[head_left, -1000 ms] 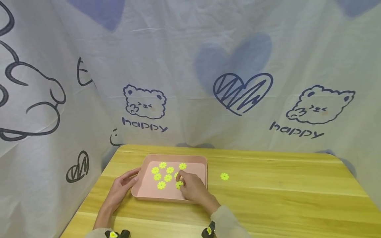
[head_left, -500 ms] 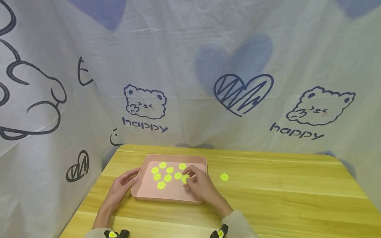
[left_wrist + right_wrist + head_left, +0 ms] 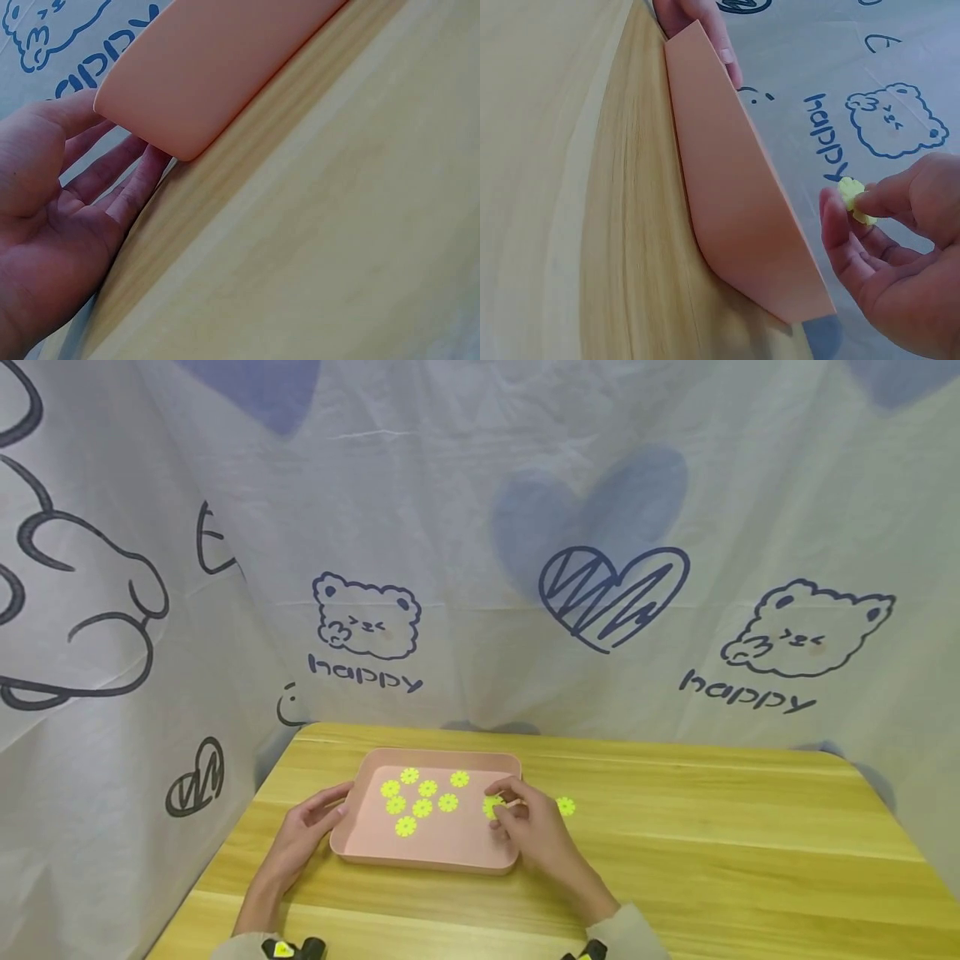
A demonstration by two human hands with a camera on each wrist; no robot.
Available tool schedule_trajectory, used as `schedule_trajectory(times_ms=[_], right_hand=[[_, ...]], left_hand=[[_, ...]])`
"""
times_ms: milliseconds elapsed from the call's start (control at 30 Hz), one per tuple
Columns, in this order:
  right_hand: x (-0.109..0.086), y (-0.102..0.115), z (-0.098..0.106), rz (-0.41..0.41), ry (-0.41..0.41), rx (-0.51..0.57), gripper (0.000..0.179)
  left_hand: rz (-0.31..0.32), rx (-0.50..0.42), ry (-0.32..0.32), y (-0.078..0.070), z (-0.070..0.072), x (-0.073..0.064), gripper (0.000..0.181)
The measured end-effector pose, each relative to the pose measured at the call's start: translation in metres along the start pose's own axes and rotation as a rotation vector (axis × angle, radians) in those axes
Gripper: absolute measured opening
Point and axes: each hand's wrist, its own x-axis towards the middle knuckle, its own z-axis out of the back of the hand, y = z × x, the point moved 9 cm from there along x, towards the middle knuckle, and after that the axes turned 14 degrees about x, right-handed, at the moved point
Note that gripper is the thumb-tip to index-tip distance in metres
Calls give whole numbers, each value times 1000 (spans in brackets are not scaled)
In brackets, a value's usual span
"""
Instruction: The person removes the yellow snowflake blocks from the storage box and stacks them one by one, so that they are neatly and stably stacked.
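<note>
A pink rectangular tray (image 3: 450, 842) sits on the table with several yellow, notched snowflake building discs (image 3: 422, 808) lying flat inside. My left hand (image 3: 300, 837) rests at the tray's left side, thumb and fingers touching its outer wall; in the left wrist view some fingertips disappear behind the tray (image 3: 195, 82). Between thumb and fingers, my right hand (image 3: 538, 828) pinches one yellow snowflake building disc (image 3: 492, 807) above the tray's right part. The right wrist view shows this disc (image 3: 850, 192) held clear of the tray, beyond its rim.
Right of the tray, a single yellow disc (image 3: 566, 807) lies on the wooden table (image 3: 712, 843), partly behind my right hand. White cloth (image 3: 480, 693) printed with bears and hearts hangs behind the table and along its left side.
My right hand has lifted a snowflake building disc from the tray's right half and carried it rightward toward the right rim. The left hand and tray have stayed put.
</note>
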Motion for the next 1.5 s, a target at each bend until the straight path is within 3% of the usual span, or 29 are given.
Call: schedule_trajectory(times_ms=[267, 867, 1200, 1500], right_hand=[[-8, 6, 14, -6, -27, 101, 27], [-14, -1, 52, -21, -96, 81, 41], [-15, 4, 69, 43, -141, -51, 40], [-16, -1, 82, 49, -176, -134, 40]], left_hand=[[9, -3, 6, 2, -1, 0, 52], [0, -7, 7, 1, -1, 2, 52], [-14, -18, 12, -2, -1, 2, 51], [-21, -16, 12, -2, 0, -1, 51]])
